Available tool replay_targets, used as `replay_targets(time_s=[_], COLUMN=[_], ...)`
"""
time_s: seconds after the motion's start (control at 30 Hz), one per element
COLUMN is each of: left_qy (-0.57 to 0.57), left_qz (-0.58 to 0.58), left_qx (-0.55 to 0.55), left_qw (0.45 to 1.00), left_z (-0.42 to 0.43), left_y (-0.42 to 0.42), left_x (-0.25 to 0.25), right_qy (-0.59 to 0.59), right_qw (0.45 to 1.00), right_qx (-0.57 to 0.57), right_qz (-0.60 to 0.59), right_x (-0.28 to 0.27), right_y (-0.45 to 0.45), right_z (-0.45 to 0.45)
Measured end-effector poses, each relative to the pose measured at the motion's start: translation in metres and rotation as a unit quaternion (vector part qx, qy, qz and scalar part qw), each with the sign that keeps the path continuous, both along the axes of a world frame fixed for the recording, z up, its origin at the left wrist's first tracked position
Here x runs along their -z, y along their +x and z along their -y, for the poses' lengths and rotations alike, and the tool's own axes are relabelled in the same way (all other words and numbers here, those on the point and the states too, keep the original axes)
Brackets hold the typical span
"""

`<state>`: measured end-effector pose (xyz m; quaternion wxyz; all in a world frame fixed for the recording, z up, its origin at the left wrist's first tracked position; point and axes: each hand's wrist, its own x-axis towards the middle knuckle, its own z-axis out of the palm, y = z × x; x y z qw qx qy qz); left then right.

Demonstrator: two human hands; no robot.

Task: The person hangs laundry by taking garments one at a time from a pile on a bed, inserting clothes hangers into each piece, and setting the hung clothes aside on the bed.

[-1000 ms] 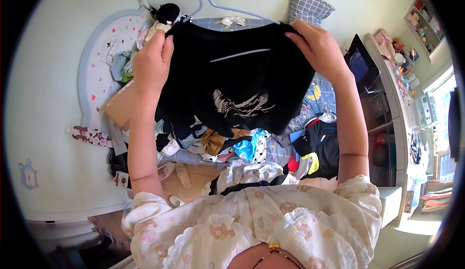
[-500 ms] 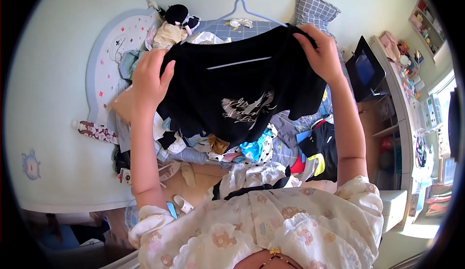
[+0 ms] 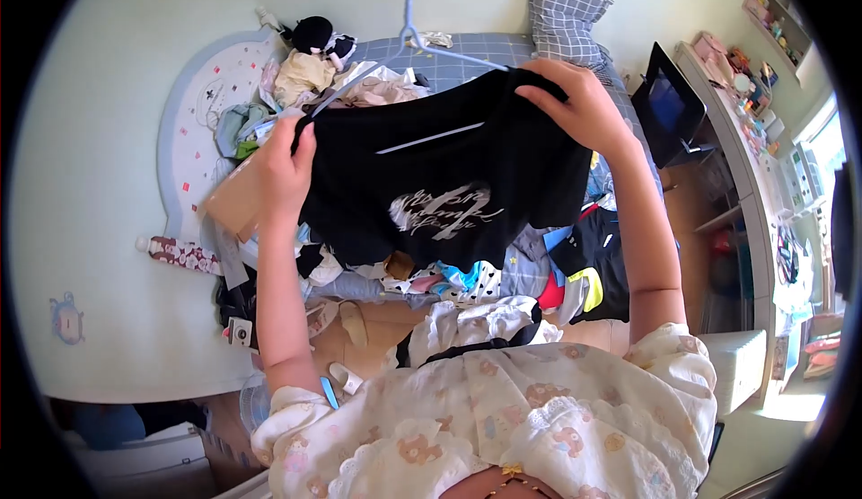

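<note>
A black T-shirt (image 3: 431, 180) with white script lettering on its chest hangs on a light blue hanger (image 3: 409, 27). The hanger's hook points up, and its lower bar shows through the neck opening. My left hand (image 3: 289, 162) is closed on the shirt's left shoulder, thumb up against the hanger's end. On the other shoulder, my right hand (image 3: 579, 104) pinches the black cloth, its thumb along the neckline near the hanger's arm. The shirt is held up in front of me, over the bed, with its lower part hanging loosely.
Behind the shirt is a bed (image 3: 489, 48) with heaped clothes and a checked pillow (image 3: 570, 18). A monitor (image 3: 669, 108) and a cluttered desk (image 3: 741, 149) stand at right. Slippers (image 3: 352, 324) lie on the floor. Dark clothes (image 3: 597, 256) lie at the bed's near right.
The shirt and hanger have tilted and shifted slightly left, with the hanger's hook now lower and in view. Both hands have come down a little, still on the shoulders.
</note>
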<state>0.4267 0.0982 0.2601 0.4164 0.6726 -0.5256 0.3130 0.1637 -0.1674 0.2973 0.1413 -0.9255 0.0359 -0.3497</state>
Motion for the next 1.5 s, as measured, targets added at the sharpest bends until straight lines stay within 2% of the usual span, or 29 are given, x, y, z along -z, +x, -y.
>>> replay_targets(time_s=[0.1, 0.2, 0.33, 0.5, 0.63, 0.73, 0.77, 0.8, 0.9, 1.03, 1.07, 1.2, 1.5], left_qy=[0.015, 0.075, 0.099, 0.079, 0.095, 0.096, 0.117, 0.09, 0.118, 0.134, 0.116, 0.161, 0.263], left_qz=[-0.009, 0.044, 0.032, 0.016, -0.016, 0.037, -0.001, 0.019, -0.038, -0.048, -0.036, -0.075, -0.07], left_qx=[-0.004, -0.041, -0.018, 0.068, 0.114, 0.132, 0.148, 0.161, 0.189, 0.21, 0.228, 0.273, 0.311], left_qw=[1.0, 0.995, 0.994, 0.994, 0.989, 0.986, 0.982, 0.983, 0.974, 0.967, 0.966, 0.945, 0.911], left_z=[0.01, 0.023, 0.052, 0.089, 0.118, 0.141, 0.146, 0.153, 0.167, 0.181, 0.182, 0.174, 0.109], left_y=[-0.028, -0.06, -0.107, -0.177, -0.234, -0.276, -0.29, -0.302, -0.341, -0.382, -0.391, -0.423, -0.483], left_x=[-0.009, -0.022, -0.023, -0.013, -0.005, 0.015, 0.018, 0.025, 0.031, 0.036, 0.039, 0.051, 0.121], right_qy=[0.047, 0.042, 0.021, -0.015, -0.024, -0.064, -0.072, -0.065, -0.061, -0.013, -0.001, 0.022, 0.014], right_qw=[0.997, 0.994, 0.994, 0.981, 0.976, 0.975, 0.973, 0.973, 0.971, 0.969, 0.968, 0.961, 0.948], right_qx=[0.058, 0.057, 0.051, 0.109, 0.15, 0.15, 0.157, 0.161, 0.19, 0.222, 0.227, 0.248, 0.311], right_qz=[0.007, 0.087, 0.098, 0.157, 0.154, 0.152, 0.153, 0.152, 0.133, 0.111, 0.109, 0.122, 0.067], right_x=[0.006, 0.013, 0.012, 0.023, 0.025, 0.026, 0.029, 0.032, 0.035, 0.047, 0.052, 0.07, 0.118], right_y=[-0.017, -0.041, -0.094, -0.177, -0.259, -0.315, -0.33, -0.347, -0.385, -0.434, -0.447, -0.498, -0.579], right_z=[0.009, 0.02, 0.041, 0.077, 0.097, 0.102, 0.104, 0.107, 0.111, 0.109, 0.105, 0.092, 0.034])
